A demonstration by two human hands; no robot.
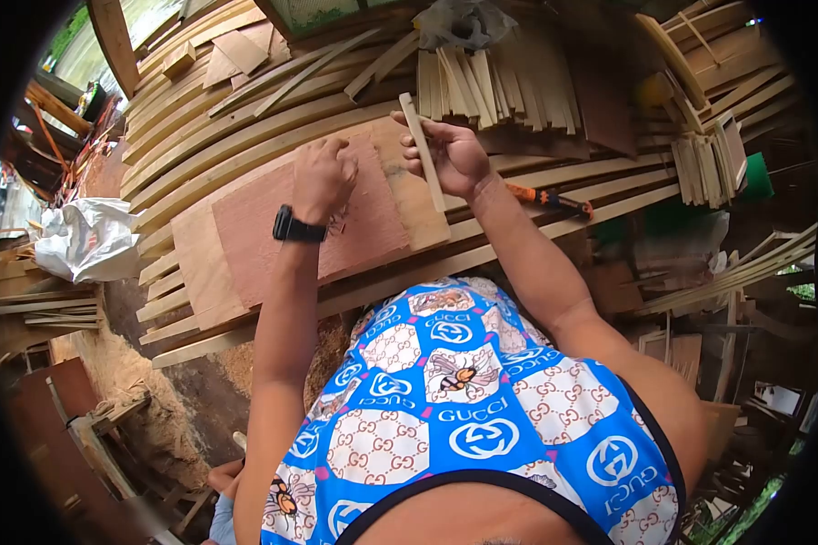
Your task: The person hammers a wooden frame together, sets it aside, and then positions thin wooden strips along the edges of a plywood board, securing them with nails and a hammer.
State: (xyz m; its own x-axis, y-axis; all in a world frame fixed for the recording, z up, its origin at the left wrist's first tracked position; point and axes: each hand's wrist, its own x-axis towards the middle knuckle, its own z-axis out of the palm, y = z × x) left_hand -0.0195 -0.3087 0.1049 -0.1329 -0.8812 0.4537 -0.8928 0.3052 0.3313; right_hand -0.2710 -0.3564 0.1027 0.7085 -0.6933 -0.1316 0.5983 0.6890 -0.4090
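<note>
My right hand (456, 156) holds a short, narrow wooden strip (424, 156) nearly upright between thumb and fingers. To its left, my left hand (324, 179) is closed, fingers curled, above a reddish plywood sheet (286, 238); whatever it may pinch is too small to make out. A dark watch (298, 224) is on that wrist. Several thin dark bits, looking like nails (338, 221), lie on the sheet beside the wrist. Under the reddish sheet is a paler plywood board (424, 227). An orange-and-black handled tool (552, 201) rests just right of my right forearm.
Long wooden slats (191, 159) lie side by side beneath the boards. Bundled short strips (495, 86) sit at the back, with a plastic bag (463, 23) above them. More strips (704, 168) stand at right. A white sack (86, 238) is at left. Part of another person (224, 481) shows lower left.
</note>
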